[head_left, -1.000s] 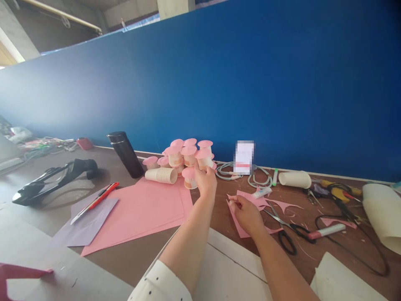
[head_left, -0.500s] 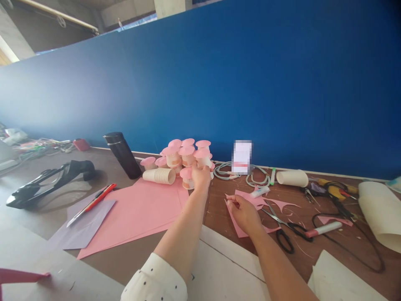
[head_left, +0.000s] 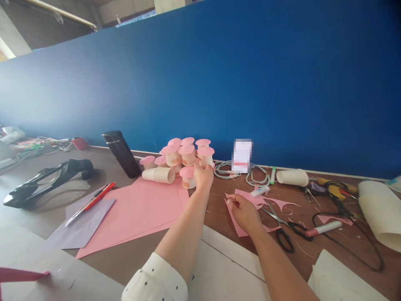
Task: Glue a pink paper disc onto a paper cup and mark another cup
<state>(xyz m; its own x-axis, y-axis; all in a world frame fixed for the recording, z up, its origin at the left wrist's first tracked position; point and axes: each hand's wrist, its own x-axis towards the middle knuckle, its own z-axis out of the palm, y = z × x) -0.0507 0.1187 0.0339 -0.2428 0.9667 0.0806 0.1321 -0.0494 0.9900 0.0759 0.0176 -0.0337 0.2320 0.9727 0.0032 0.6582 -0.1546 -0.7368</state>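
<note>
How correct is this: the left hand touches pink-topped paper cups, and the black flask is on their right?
The left hand touches pink-topped paper cups, but the black flask is on their left, not right, as the head view shows.

The partition (head_left: 200, 83) stands behind the desk (head_left: 216, 200). Before it, near the middle, the topped cups (head_left: 188, 156) cluster, some piled on others, with the nested cups (head_left: 158, 175) lying at their front left and the flask (head_left: 122, 154) farther left. In front, large sheets (head_left: 138, 209) spread, overlapped at left by a smaller sheet (head_left: 97, 225), across which lies the cutter (head_left: 90, 203). The left fingers (head_left: 200, 168) are at the cluster's front right. Farther right and nearer the front, the right fingers (head_left: 235, 200) meet a paper piece (head_left: 235, 223), left of the scissors (head_left: 283, 238); behind these, a single cup (head_left: 292, 177) lies near the partition.
</note>
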